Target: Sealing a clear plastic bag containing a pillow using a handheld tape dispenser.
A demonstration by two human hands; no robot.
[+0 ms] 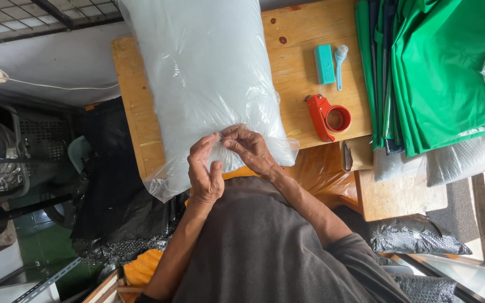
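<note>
A large translucent white plastic bag [203, 73] lies lengthwise on a wooden table [304, 33], its near end hanging over the table's front edge. My left hand [204, 168] and my right hand [249, 148] meet at that near end. The fingertips of both pinch the bag's plastic at about the same spot, close to the middle of its edge. What lies inside the bag I cannot make out.
A red tape dispenser [328, 116], a teal block [324, 64] and a small teal brush [339, 66] lie on the table to the right. Folded green sheets [439, 67] are stacked further right. Black bubble wrap [119, 219] hangs at the left, orange plastic [321, 168] below the table.
</note>
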